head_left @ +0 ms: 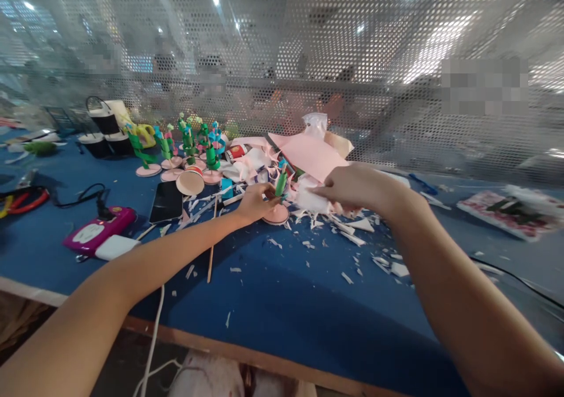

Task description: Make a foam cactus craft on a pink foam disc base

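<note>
My left hand (255,203) is closed on a small paper plant (282,184) with a green rolled stem, which stands on a round pink base (277,215). My right hand (356,187) reaches into the heap of paper scraps (315,200), its fingers curled and partly hidden; what they hold, if anything, cannot be made out. A large pink paper sheet (308,153) lies on the heap just behind the right hand. Several similar paper plants (188,144) on pink round bases stand together to the left. Beside them lies a tipped paper cup (190,181).
On the blue table (273,303) lie a black phone (166,201), a purple device (100,231) with a cable, a wooden stick (212,256) and red-handled scissors (29,200). Black-and-white cups (103,121) stand back left. A perforated metal screen (282,62) rises behind. A patterned packet (506,212) lies right.
</note>
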A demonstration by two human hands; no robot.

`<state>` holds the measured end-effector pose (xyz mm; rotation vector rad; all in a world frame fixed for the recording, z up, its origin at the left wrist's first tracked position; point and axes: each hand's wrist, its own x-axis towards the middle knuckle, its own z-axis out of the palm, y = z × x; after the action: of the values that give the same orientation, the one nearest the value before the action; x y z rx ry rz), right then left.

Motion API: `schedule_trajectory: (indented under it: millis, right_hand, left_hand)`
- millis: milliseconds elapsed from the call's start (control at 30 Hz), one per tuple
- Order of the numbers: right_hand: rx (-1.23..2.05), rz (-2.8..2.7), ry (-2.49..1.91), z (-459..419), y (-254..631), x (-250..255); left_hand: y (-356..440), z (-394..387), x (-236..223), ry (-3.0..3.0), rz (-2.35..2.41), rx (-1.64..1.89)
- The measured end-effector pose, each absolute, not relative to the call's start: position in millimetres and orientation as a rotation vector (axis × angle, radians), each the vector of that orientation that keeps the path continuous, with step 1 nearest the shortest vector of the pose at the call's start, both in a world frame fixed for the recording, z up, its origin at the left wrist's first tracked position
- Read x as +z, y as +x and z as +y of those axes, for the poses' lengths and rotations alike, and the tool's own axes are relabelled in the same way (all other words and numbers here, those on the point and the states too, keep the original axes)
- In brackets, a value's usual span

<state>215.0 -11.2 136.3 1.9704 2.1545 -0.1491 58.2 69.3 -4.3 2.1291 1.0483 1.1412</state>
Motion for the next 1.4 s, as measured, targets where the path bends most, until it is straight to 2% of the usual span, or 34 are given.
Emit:
schedule_trajectory:
  millis: [100,133,200,300,333,500,567,667,700,867,933,1033,1067,1100,1233,1267,1300,1400]
  right_hand:
    - [-0.698,2.125,1.703,-16,211,138]
    - [-0.782,2.114,1.656,-17,210,139]
    - [-0.68,2.089,1.751,-15,212,138]
    - [-0.205,2.046,2.009,-11,215,136]
    - [-0.166,2.051,2.02,-11,215,135]
    - [-0.815,2.101,1.659,-17,211,139]
    - [-0.691,2.057,1.775,-15,214,138]
    - [-0.156,2.002,2.069,-11,218,136]
    - [-0.104,2.011,2.079,-10,218,136]
    - [-0.731,2.067,1.761,-20,206,140]
    - [-0.573,2.037,1.892,-19,207,140]
    - [-0.063,1.991,2.154,-15,212,137]
    - [0.013,2.013,2.174,-15,214,137]
    - [-0.014,2.062,2.159,-15,214,137]
    - [-0.639,2.182,1.874,-20,210,140]
    - [-0.69,2.139,1.871,-19,210,140]
    - [-0.641,2.088,1.924,-18,210,140]
    - [-0.218,2.022,2.122,-16,214,140]
  left_hand:
    - [58,69,-4,2.158,1.106,1.163]
    - [58,69,-4,2.163,1.115,1.166]
    - [59,69,-4,2.16,1.097,1.158]
    - [59,69,-5,2.13,1.047,1.14]
    - [59,69,-5,2.129,1.046,1.142]
    - [59,69,-4,2.171,1.117,1.169]
    - [59,69,-4,2.166,1.103,1.162]
    - [59,70,-6,2.138,1.06,1.146]
    - [59,71,-7,2.134,1.053,1.145]
    - [59,72,-6,2.188,1.116,1.164]
    - [59,71,-5,2.175,1.104,1.154]
    - [59,71,-5,2.146,1.066,1.148]
    - [59,71,-5,2.141,1.065,1.154]
    - [59,71,-6,2.144,1.064,1.16]
    - [59,74,-7,2.171,1.043,1.169]
    - [59,74,-8,2.173,1.035,1.169]
    - [59,74,-8,2.167,1.029,1.169]
    - [59,73,-6,2.137,1.007,1.15]
